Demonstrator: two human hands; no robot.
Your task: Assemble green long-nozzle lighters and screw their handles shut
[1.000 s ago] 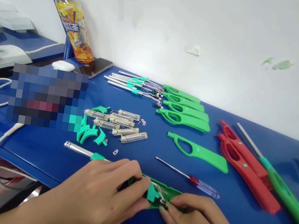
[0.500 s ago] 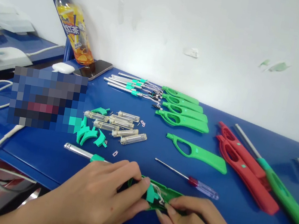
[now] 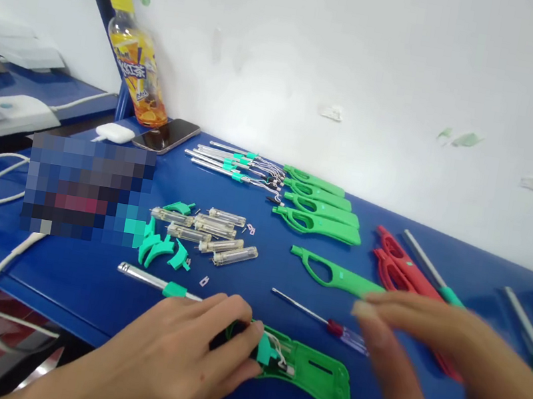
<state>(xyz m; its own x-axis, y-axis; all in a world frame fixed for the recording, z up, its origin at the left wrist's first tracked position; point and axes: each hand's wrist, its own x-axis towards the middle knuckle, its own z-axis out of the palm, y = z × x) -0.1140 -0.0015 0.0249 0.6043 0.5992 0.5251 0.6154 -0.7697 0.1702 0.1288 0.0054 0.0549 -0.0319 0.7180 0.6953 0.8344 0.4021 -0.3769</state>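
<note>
The left hand (image 3: 201,354) is clenched over an open green plastic casing (image 3: 326,381), a shallow, smooth half-shell lying on the blue counter (image 3: 247,287). In its hollow sit a teal trigger (image 3: 266,349) and thin white wires (image 3: 279,346); the squared end, with one dark slot, is bare. A shiny metal tube (image 3: 143,274) with a teal collar reaches out beyond the left knuckles. The right hand (image 3: 446,370) is raised apart from the casing, thumb and forefinger nearly meeting — whether anything is pinched between them I cannot tell.

Just beyond the casing lies one screwdriver (image 3: 303,306), its clear violet handle partly behind the right thumb. Past it is a single green shell (image 3: 335,274) with an oval opening, and four more green shells (image 3: 320,225) form a row farther back. Two red shells (image 3: 404,272) overlap at the right.

To the left are at least six clear, oblong tanks (image 3: 236,255), with at least four curved teal pieces (image 3: 160,250) around them. At least four thin metal rods (image 3: 207,158) with wires lie near the wall (image 3: 295,49).

At the back left — one plastic bottle (image 3: 141,82), yellow-capped, holding amber drink; a glossy phone (image 3: 168,137); a rounded white case (image 3: 115,133).
</note>
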